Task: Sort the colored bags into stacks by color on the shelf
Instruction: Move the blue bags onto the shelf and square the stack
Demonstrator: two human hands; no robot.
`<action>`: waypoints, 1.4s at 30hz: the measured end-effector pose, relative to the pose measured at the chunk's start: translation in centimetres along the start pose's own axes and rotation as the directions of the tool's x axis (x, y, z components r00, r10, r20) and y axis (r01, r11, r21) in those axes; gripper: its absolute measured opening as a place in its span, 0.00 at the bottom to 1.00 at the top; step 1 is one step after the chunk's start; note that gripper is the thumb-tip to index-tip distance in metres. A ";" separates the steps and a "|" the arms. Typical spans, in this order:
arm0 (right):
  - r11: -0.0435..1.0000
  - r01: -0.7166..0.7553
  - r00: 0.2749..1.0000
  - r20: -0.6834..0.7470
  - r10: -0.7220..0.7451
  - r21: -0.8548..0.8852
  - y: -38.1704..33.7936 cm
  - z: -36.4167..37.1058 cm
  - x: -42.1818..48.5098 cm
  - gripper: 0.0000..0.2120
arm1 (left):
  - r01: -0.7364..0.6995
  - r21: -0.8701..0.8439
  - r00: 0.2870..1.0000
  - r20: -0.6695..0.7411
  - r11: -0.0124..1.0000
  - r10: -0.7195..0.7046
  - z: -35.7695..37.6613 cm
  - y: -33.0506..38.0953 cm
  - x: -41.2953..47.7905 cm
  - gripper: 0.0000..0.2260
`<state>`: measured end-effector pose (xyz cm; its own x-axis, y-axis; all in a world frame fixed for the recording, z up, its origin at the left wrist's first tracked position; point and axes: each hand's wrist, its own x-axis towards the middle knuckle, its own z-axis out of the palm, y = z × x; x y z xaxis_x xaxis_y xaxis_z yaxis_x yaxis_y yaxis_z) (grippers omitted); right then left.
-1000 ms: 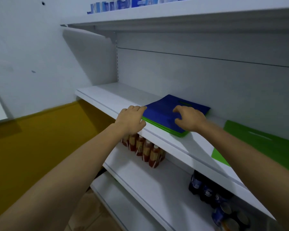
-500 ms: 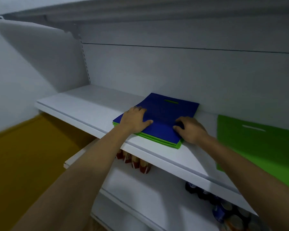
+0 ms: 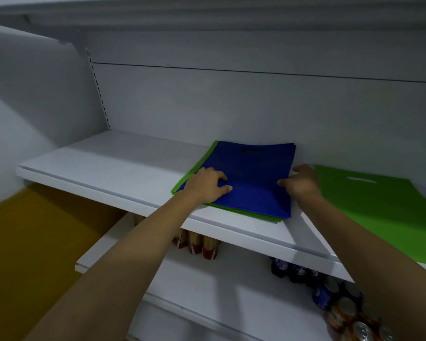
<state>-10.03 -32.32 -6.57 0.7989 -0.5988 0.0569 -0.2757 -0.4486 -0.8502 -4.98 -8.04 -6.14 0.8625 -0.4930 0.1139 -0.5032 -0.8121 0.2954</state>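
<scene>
Now pile sits straighter than moment ago, pushed back near back wall. Left of pile: white shelf, yellow wall lower down. Left hand grips blue bag on top of pile. Green bags peek out underneath. Right hand pinches blue bag's right edge. Looks ready to lift off. Right of pile: lone green bag, flat on shelf. Under pile: bottles, cans.

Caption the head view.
Left hand and right hand hold the blue bag atop green bags on the shelf; a separate green bag lies to the right.
</scene>
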 end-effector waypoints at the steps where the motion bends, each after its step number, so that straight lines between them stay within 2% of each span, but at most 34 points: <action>1: 0.999 0.023 1.000 -0.009 -0.023 -0.023 -0.1 0.1 0.0 0.22 | -0.006 -0.006 1.000 0.002 1.000 0.006 -0.1 -0.2 0.0 0.22; 3: 0.989 0.082 0.996 -0.011 -0.084 -0.125 -0.7 0.1 -0.5 0.08 | -0.019 -0.001 1.000 0.000 1.000 0.019 -0.2 -0.6 0.1 0.23; 6: 0.922 0.157 0.983 -0.030 -0.179 -0.355 -1.2 0.2 -0.7 0.18 | -0.027 0.044 0.999 -0.031 0.999 0.028 0.1 -1.1 -0.1 0.24; 7: 0.882 0.195 0.970 -0.051 -0.240 -0.429 -1.4 0.3 -0.8 0.19 | -0.017 0.048 0.999 -0.047 0.999 0.019 0.3 -1.3 -0.2 0.25; 8: 0.832 0.247 0.941 -0.082 -0.329 -0.496 -1.5 0.4 -1.1 0.17 | -0.002 0.036 0.998 -0.062 0.999 0.004 0.6 -1.4 -0.3 0.26; 10: 0.691 0.363 0.831 -0.117 -0.543 -0.625 -1.1 0.9 -1.1 0.15 | 0.033 -0.029 0.996 -0.085 0.999 -0.036 0.8 -1.6 -0.2 0.27; 13: 0.573 0.426 0.749 -0.082 -0.657 -0.700 -1.2 1.1 -1.2 0.08 | 0.091 -0.178 0.991 -0.083 0.980 -0.107 0.3 -1.8 0.3 0.28; 15: 0.524 0.471 0.702 -0.058 -0.709 -0.710 -1.9 1.1 -1.6 0.08 | 0.116 -0.190 0.989 -0.065 0.975 -0.130 -0.2 -2.0 0.7 0.27; 17: 0.592 0.486 0.718 -0.092 -0.690 -0.643 -2.8 1.0 -2.0 0.09 | 0.123 -0.188 0.988 -0.066 0.974 -0.138 -0.5 -2.2 0.9 0.26; 18: 0.658 0.479 0.752 -0.115 -0.649 -0.580 -3.5 0.9 -2.4 0.10 | 0.124 -0.196 0.987 -0.074 0.973 -0.141 -0.5 -2.3 1.0 0.25; 20: 0.818 0.445 0.838 -0.152 -0.524 -0.365 -4.8 0.6 -3.2 0.08 | 0.135 -0.216 0.984 -0.084 0.967 -0.156 -0.5 -2.6 1.3 0.25; 23: 0.938 0.344 0.927 -0.145 -0.346 -0.039 -6.3 -0.3 -4.0 0.07 | 0.141 -0.333 0.979 -0.093 0.932 -0.181 -0.5 -2.8 1.7 0.29; 27: 0.942 0.238 0.966 -0.161 -0.204 0.235 -7.4 -1.8 -4.6 0.03 | 0.104 -0.527 0.952 -0.194 0.843 -0.238 -0.7 -2.9 2.0 0.31; 29: 0.919 0.228 0.969 -0.172 -0.180 0.322 -7.5 -2.7 -4.7 0.05 | 0.090 -0.622 0.934 -0.217 0.778 -0.282 -1.1 -2.6 2.0 0.31; 33: 0.896 0.257 0.960 -0.205 -0.192 0.361 -6.8 -5.1 -5.5 0.08 | 0.071 -0.888 0.922 -0.116 0.454 -0.370 -2.0 -1.1 2.0 0.31; 35: 0.900 0.256 0.957 -0.221 -0.185 0.353 -5.9 -6.6 -5.9 0.06 | 0.068 -0.937 0.932 -0.064 0.344 -0.358 -1.9 -0.3 2.3 0.24; 37: 0.905 0.254 0.954 -0.244 -0.176 0.340 -4.7 -8.3 -6.4 0.07 | 0.047 -0.940 0.939 -0.074 0.339 -0.335 -1.5 1.1 2.4 0.22; 39: 0.904 0.239 0.954 -0.257 -0.152 0.354 -3.3 -10.2 -7.0 0.09 | 0.013 -0.915 0.940 -0.126 0.404 -0.316 -1.2 3.4 2.0 0.21; 42: 0.913 0.209 0.951 -0.291 -0.107 0.349 -1.1 -13.7 -8.0 0.09 | -0.064 -0.884 0.938 -0.211 0.463 -0.273 -0.4 7.7 1.3 0.12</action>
<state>-23.38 -36.14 1.05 0.6338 -0.7142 0.2970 0.1019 -0.3034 -0.9474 -7.70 -14.84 -3.30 0.9582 -0.1747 0.2267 -0.2414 -0.0680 0.9680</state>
